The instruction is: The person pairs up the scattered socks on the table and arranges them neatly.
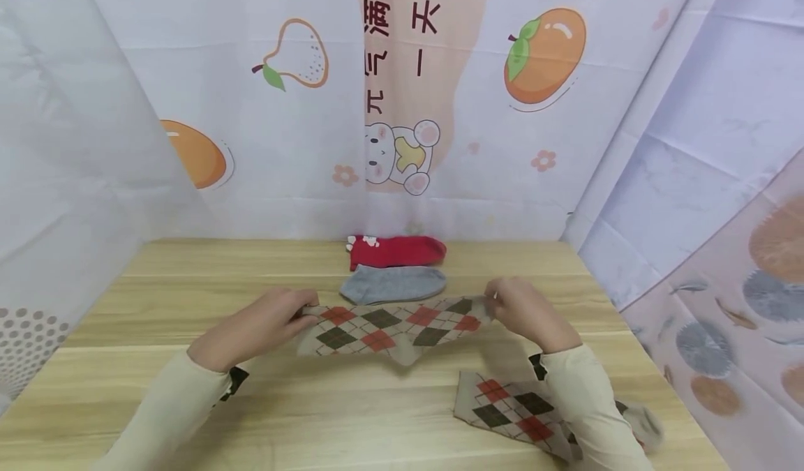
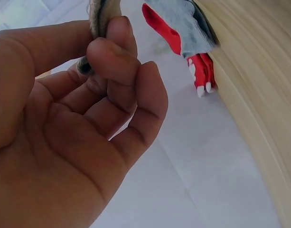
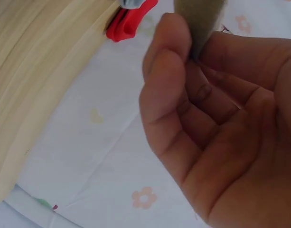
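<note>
A beige argyle sock with red and dark green diamonds is stretched sideways between both hands, its heel hanging down in the middle. My left hand pinches the sock's left end between thumb and fingers. At the other end, the right hand pinches the beige tip; that pinch shows close up in the right wrist view. A second argyle sock of the same pattern lies on the table under the right forearm, which hides part of it. Just beyond the held sock lies a grey sock.
A red sock with white details lies at the back of the wooden table, behind the grey one. White curtains printed with fruit hang along the rear and sides.
</note>
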The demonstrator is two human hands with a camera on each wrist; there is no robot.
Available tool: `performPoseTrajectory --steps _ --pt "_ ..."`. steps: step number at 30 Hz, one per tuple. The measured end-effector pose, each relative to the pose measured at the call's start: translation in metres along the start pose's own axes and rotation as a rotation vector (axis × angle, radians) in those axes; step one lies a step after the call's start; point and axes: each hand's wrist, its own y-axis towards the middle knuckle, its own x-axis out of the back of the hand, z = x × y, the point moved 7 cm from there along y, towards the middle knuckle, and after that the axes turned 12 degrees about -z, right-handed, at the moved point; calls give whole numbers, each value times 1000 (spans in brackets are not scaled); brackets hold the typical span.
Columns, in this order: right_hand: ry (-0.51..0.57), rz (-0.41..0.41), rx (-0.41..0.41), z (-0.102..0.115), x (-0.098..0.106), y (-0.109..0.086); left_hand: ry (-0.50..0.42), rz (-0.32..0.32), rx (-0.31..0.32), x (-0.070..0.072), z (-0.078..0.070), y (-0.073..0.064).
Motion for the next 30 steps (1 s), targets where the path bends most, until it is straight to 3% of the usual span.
performPoseTrajectory --steps 8,16,21,26,30 --pt "20 50 -39 -8 -6 1 -19 33 18 -10 8 8" --pt "-54 47 29 -10 -21 0 -22 50 -3 -31 24 9" --pt "-74 61 -6 -12 -31 1 28 63 4 -45 29 8" --pt "-101 78 -15 -12 -41 2 98 54 16 -50 29 7" --pt "-113 100 -64 -15 -46 1 102 46 14 -53 28 7"
